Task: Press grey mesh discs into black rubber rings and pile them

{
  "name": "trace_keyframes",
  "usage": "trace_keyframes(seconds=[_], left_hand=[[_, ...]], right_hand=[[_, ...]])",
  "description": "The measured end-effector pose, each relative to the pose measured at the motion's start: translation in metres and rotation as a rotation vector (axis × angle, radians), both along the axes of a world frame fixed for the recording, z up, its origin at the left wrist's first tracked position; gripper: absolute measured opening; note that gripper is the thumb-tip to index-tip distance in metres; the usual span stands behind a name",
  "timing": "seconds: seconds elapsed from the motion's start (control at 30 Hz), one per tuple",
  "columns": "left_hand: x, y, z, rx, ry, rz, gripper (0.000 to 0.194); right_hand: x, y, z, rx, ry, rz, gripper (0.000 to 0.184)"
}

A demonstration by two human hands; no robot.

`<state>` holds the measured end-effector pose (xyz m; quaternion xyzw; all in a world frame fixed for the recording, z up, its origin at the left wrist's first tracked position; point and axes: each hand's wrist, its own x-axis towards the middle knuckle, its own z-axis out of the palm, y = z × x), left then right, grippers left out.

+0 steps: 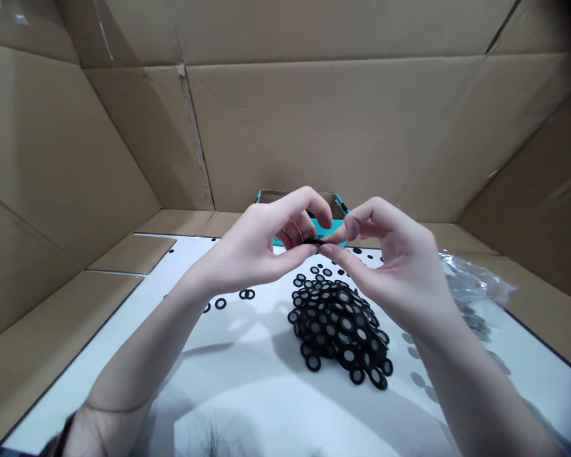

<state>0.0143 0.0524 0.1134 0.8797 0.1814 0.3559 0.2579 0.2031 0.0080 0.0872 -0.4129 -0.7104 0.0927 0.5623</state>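
Observation:
My left hand (266, 241) and my right hand (394, 254) meet above the far part of the white table. Between their pinched fingertips is a small black ring (313, 241), seen edge-on, so its centre is hidden. Thumb and fingers of each hand touch it. Below and nearer to me lies a heap of black rings with pale grey centres (333, 317). A few loose black rings (221, 303) lie on the tabletop left of the heap.
Behind my hands stands an open teal box (324, 232), partly covered by them. A clear plastic bag (478, 279) lies at the right, with several flat grey discs (476, 325) by it. Cardboard walls (333, 127) enclose the white table (247, 381).

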Motion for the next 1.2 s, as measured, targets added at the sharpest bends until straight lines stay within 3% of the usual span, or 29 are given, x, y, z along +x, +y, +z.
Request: trace_keyframes(seconds=[0.27,0.37,0.63,0.87,1.03,1.2], left_hand=[[0.0005,-0.0016,-0.0020,0.048,0.057,-0.034,0.025],[-0.0012,-0.0035,0.0001,0.086,0.104,-0.021,0.027],[0.0005,0.0022,-0.0026,0.024,-0.069,-0.014,0.027],[0.0028,0.0016,-0.0036,0.004,-0.042,-0.050,0.022],[-0.0006,-0.0024,-0.0020,0.094,0.074,-0.037,0.022],[-0.0021,-0.0027,-0.0015,0.121,0.109,-0.014,0.025]], right_hand=[[-0.0018,0.0009,-0.0066,-0.010,0.115,0.108,0.029],[-0.0053,0.0003,-0.0083,0.025,0.138,0.088,0.032],[-0.0006,-0.0003,-0.0037,-0.034,0.007,0.004,0.026],[0.0031,-0.0011,-0.0035,-0.045,0.043,0.049,0.025],[-0.0006,-0.0007,-0.0070,-0.031,0.119,0.115,0.032],[-0.0017,-0.0010,-0.0065,-0.046,0.025,0.064,0.029]])
